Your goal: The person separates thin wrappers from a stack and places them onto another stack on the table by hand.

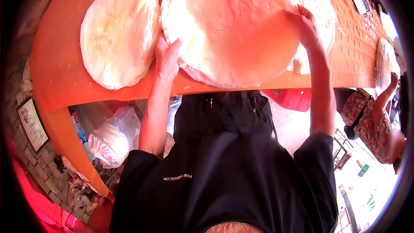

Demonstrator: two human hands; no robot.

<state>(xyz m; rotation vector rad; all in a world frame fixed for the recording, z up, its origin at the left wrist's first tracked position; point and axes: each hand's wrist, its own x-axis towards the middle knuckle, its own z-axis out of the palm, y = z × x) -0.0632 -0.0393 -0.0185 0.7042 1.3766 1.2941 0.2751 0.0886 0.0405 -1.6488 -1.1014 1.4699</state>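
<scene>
A person in a black short-sleeved top stands at an orange table (54,77), seen from above. The thing being handled, a large, round, flat, cream-white sheet of soft-looking material (233,30), is at the table's near edge, its lower rim just over that edge. The left hand (168,56) grips its left rim, thumb on the near side; the fingertips are partly hidden. The right hand (306,26) pinches the right rim between thumb and fingers, well apart from the left.

Just left of the sheet, a smaller oval cream-white pad (120,36) lies flat on the table. More pale, layered material (321,4) shows behind the sheet on the right, washed out by glare.

Below the table, at left, a crumpled, clear plastic bag (114,140) bulges with something whitish; its exact contents cannot be made out. Beneath the near edge, right of the person, is a red box with pale printing (295,99); its inside is out of sight.

At far right, a co-worker in a floral garment (362,114) has a hand by another pale, oval pad (384,62). A framed sheet of paper (32,125) stands at far left.
</scene>
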